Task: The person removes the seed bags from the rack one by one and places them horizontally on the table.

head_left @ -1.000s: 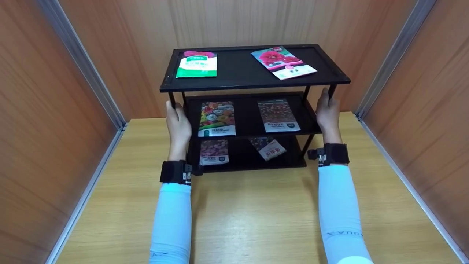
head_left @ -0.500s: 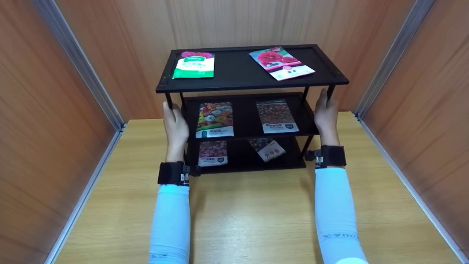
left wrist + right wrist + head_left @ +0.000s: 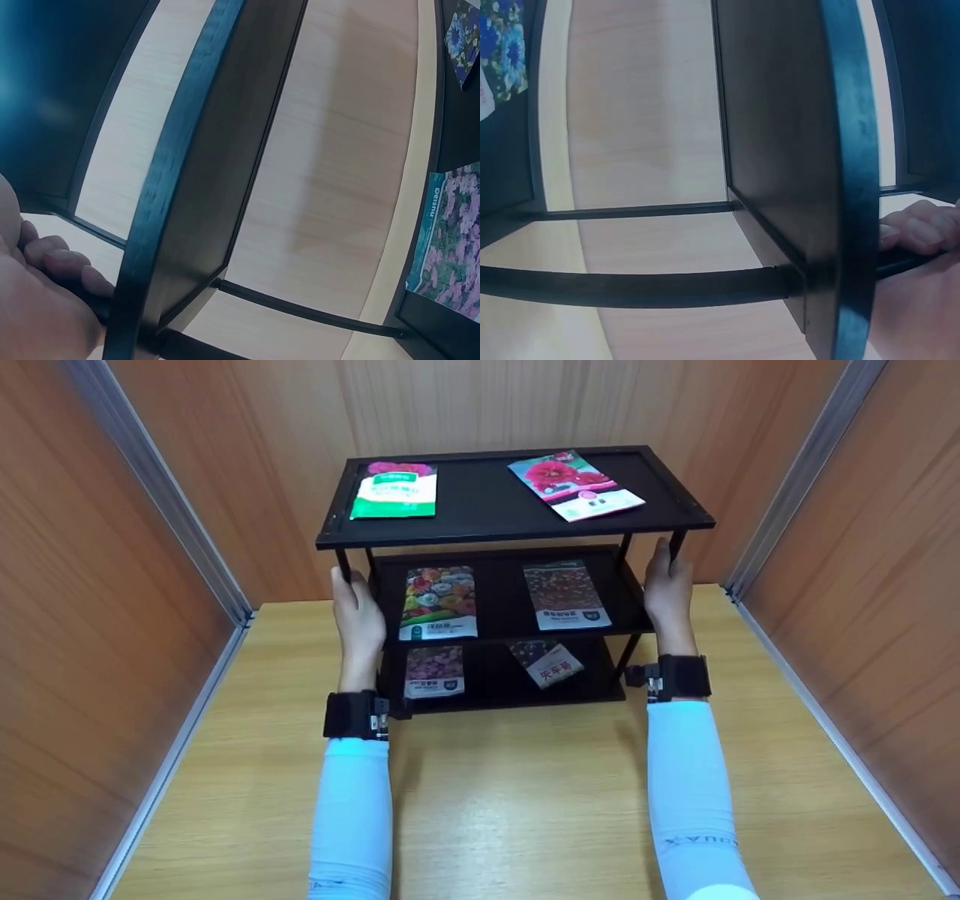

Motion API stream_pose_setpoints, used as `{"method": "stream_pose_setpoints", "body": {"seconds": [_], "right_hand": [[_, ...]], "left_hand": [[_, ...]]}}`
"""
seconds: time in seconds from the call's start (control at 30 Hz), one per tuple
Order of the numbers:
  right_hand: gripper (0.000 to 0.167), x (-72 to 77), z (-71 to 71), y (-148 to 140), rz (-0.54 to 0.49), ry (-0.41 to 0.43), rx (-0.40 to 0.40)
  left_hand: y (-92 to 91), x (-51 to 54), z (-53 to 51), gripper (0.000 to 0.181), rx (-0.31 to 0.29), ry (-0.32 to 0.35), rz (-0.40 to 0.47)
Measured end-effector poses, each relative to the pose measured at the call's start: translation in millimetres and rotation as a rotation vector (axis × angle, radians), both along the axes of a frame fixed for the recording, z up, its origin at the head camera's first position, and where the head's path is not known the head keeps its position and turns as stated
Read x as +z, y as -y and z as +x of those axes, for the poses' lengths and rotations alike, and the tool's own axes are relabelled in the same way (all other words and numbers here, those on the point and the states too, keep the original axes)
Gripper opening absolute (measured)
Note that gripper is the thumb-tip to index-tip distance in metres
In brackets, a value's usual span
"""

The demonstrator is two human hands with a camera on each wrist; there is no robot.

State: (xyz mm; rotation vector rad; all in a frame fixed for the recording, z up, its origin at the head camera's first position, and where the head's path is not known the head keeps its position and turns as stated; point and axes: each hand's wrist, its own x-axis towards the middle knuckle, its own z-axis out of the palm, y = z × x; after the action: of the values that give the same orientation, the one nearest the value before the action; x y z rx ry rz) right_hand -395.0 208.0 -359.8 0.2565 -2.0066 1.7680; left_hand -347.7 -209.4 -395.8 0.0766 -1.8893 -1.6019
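A black three-tier shelf (image 3: 480, 537) stands near the back wall, two flower packets on each tier. The left hand (image 3: 360, 619) grips its front left post below the top tier; in the left wrist view the fingers (image 3: 64, 264) curl round the post. On the other side the right hand (image 3: 669, 596) holds the front right post, its fingers (image 3: 922, 229) wrapped round it in the right wrist view. On top lie a green-and-white packet (image 3: 395, 493) and a tilted pink-flower packet (image 3: 574, 486). A tilted packet (image 3: 553, 664) lies on the lowest tier, at the right.
Wooden panels (image 3: 67, 607) enclose the left, back and right sides, with metal strips along the side panels' edges. The light wooden tabletop (image 3: 517, 802) extends in front of the shelf, between the two sleeved forearms.
Over the last second the shelf and both hands have shifted slightly left in the head view. The grips on the posts and the packets' arrangement look the same.
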Motion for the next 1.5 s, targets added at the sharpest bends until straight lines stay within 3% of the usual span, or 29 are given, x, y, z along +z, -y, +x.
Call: {"method": "stream_pose_setpoints", "body": {"seconds": [0.2,0.27,0.37,0.47,0.57,0.73,0.87,1.03,1.23,1.5], "right_hand": [[0.058,-6.0,-4.9,-4.2,0.028,0.005,-0.009],[0.056,-5.6,-1.9,-5.1,0.024,0.01,-0.002],[0.048,-14.4,-9.9,-10.5,0.055,0.001,0.016],[0.04,-23.7,-16.7,-15.9,0.155,0.01,-0.006],[0.038,-29.6,-14.9,-19.3,0.24,0.038,-0.048],[0.063,-37.9,6.2,-18.0,0.345,0.055,-0.159],[0.066,-45.6,23.0,-9.4,0.439,-0.022,-0.296],[0.061,-56.2,39.0,3.4,0.47,-0.159,-0.427],[0.046,-68.2,45.5,11.6,0.577,-0.318,-0.367],[0.041,-68.9,43.8,16.5,0.685,-0.448,-0.3]], "left_hand": [[-1.4,-1.6,3.3,0.055,-0.011,0.059,0.01],[-0.2,-1.3,3.4,0.049,-0.037,0.058,0.03],[3.3,0.6,7.0,0.034,-0.075,0.073,0.053],[6.5,0.6,12.1,0.028,-0.065,0.075,-0.004],[9.5,-3.1,19.1,0.042,-0.028,0.107,-0.108],[11.1,-13.0,37.1,0.064,0.038,0.18,-0.212],[8.6,-20.7,48.9,0.063,0.079,0.135,-0.277],[4.6,-33.0,60.7,0.065,0.146,0.058,-0.405],[2.5,-41.9,71.4,0.067,0.231,-0.026,-0.54],[-6.7,-30.8,75.1,0.062,0.318,-0.205,-0.591]]}}
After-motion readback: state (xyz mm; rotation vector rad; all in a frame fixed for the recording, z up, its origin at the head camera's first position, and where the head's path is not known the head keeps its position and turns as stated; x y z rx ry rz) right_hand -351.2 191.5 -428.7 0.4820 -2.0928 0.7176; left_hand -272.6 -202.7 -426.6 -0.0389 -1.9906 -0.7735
